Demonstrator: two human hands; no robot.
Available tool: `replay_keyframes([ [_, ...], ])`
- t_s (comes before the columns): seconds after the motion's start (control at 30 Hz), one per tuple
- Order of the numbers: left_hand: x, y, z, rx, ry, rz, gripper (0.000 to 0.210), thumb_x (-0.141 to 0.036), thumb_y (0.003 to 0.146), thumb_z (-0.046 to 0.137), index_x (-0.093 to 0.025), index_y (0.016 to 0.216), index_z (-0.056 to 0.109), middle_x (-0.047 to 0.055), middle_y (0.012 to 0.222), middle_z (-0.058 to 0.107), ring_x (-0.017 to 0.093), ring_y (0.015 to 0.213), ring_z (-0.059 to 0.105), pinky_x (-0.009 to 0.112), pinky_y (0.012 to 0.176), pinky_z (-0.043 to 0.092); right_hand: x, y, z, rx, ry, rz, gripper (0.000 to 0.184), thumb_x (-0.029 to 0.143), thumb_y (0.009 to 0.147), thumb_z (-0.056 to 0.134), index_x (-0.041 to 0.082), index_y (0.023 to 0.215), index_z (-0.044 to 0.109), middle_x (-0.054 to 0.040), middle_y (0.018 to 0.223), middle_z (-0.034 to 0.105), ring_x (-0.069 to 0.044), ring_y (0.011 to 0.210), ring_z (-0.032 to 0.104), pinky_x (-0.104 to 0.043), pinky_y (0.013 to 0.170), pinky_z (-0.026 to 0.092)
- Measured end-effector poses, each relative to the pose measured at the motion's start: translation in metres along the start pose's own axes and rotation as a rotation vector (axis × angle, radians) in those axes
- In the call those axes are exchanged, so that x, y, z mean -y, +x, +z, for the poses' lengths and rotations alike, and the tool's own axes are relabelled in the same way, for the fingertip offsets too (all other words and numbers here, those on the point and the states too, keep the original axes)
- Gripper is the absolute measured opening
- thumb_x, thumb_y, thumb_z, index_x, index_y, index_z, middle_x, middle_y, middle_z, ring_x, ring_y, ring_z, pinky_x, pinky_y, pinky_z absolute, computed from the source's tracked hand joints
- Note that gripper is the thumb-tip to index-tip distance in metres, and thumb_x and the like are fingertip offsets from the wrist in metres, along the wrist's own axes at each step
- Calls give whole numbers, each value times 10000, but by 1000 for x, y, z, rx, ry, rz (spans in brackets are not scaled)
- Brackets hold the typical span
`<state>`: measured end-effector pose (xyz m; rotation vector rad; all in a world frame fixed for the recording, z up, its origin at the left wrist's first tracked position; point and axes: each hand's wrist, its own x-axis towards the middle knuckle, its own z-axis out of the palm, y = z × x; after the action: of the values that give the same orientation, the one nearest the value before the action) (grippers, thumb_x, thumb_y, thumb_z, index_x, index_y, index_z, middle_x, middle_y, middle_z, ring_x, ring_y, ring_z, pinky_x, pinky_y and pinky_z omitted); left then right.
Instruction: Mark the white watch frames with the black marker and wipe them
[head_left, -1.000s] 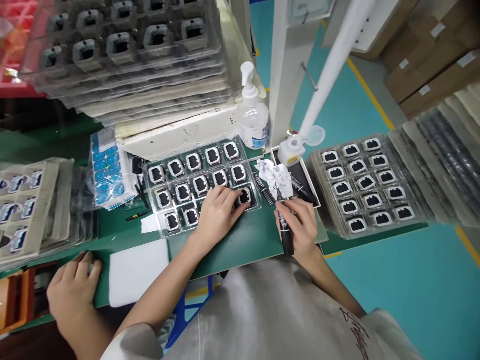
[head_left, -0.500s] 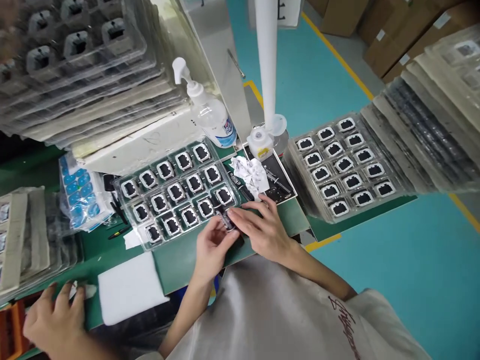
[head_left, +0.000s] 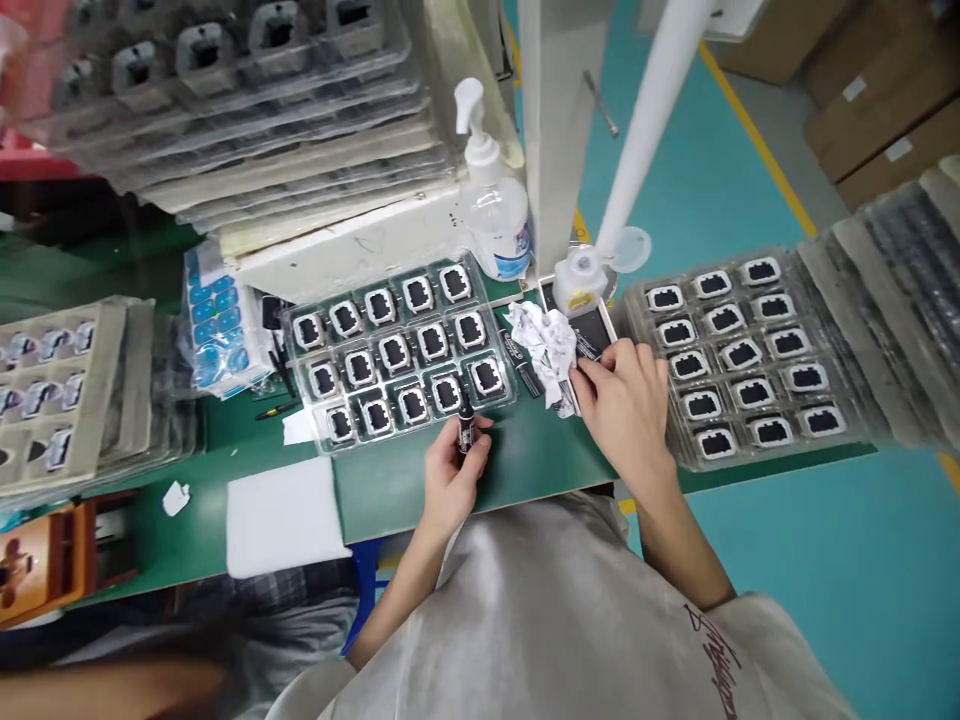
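Slim black marker (head_left: 465,436) upright in left hand (head_left: 450,478), by clear tray (head_left: 401,352)

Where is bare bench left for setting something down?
Bare green mat lies between the left hand and right hand, below the parts tray. Another patch borders the white pad. The black tray is crowded.

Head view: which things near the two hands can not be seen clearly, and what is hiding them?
- Right hand: its fingertips are at the crumpled paper and the small black tray; whether they grip anything is hidden by the hand's back.
- Marker in the left hand: the lower part is covered by the fingers.
- Pump bottle: label print too small to read.
- Foreground at bottom left: blurred.
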<state>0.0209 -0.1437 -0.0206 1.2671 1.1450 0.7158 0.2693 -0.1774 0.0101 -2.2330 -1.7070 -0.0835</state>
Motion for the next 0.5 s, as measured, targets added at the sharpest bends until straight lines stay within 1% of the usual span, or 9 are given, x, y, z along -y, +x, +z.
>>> replay_keyframes([
  [0.03,0,0,-1,2,19,3,233,-407,1014,684,-204,1126,700,-48,716,468,98,584,426,248,553,333,-1,1,0,7,-9,-12,180,309,1064,637,210,1042,787,-110,1002,593,-307,971,502,-439,785,327],
  [0.1,1,0,-2,6,65,13,247,-419,1020,669,-205,1138,707,-37,748,488,104,599,439,251,563,350,-4,5,-1,9,-9,-23,179,297,1041,664,209,1149,777,-106,1013,592,-308,967,514,-439,784,349],
  [0.2,1,-1,-3,2,127,19,282,-450,1009,674,-203,1138,721,-20,775,557,111,597,457,252,564,377,-10,13,-4,49,54,-63,274,273,1005,687,225,1267,752,-101,1031,575,-312,976,529,-438,789,396],
  [0.27,0,-2,-4,6,160,20,303,-469,1001,679,-199,1131,728,-8,788,610,117,595,471,252,567,393,-15,19,-5,114,88,-113,291,238,980,685,233,1262,758,-102,1042,564,-316,988,534,-436,799,421],
  [0.33,-2,-1,-4,9,168,23,302,-468,1003,677,-201,1131,733,-2,805,640,119,598,481,250,572,402,-18,24,-6,171,94,-141,315,202,952,674,216,1257,751,-111,1071,568,-323,1007,538,-442,822,438],
  [0.43,-2,-1,-4,21,153,29,271,-441,1018,668,-211,1145,735,-6,814,631,117,610,484,247,583,403,-23,27,-10,233,135,-157,324,175,926,642,197,1243,702,-115,1123,593,-328,1044,549,-457,884,447],
  [0.5,-2,-1,-5,32,144,27,255,-427,1025,666,-217,1154,734,-14,798,602,115,617,480,247,589,399,-24,26,-14,273,211,-154,319,151,900,627,216,1211,652,-100,1158,606,-320,1074,555,-453,925,444],
])
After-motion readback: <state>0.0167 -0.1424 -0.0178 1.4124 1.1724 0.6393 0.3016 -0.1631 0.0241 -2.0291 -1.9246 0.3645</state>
